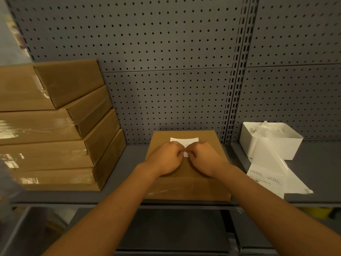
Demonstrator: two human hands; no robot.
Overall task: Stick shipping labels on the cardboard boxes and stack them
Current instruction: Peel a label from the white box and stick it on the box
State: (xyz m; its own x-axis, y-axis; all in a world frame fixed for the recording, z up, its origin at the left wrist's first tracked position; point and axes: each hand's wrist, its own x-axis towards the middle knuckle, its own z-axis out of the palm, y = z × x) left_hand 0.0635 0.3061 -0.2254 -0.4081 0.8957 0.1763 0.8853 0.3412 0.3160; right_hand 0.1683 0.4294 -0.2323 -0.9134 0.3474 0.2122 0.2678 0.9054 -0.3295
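Note:
A flat cardboard box (204,183) lies on the grey shelf (125,194) in the middle. A white shipping label (184,140) sits on its top, partly covered by my hands. My left hand (164,159) and my right hand (204,159) rest side by side on the box top, fingers curled down onto the label. Whether they pinch the label or only press it flat is hidden. A stack of several taped cardboard boxes (55,137) stands on the shelf at the left.
A white bin (276,145) holding white backing paper stands at the right, with loose label sheets (267,174) spilling onto the shelf in front of it. A grey pegboard wall (166,71) closes the back. A lower dark shelf (175,228) lies below.

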